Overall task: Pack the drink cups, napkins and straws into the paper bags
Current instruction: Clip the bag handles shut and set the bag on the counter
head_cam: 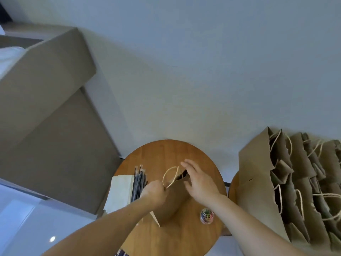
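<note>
Here's the round wooden table [184,237], warm brown top. Over on its left edge sits a pale stack of napkins [120,191], hanging partly past the rim, and right beside it, touching, lies a bundle of dark straws [139,182] in clear wrappers. Centre of the top: one brown paper bag [173,204] lying on its side, rope handles pointing away. Near the right rim stands a small clear jar of coloured paper clips [206,216], apart from the bag.

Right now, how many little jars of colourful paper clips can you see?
1. The jar stands on the round table near its right edge, beside the right forearm. The paper bag could hide others.
</note>
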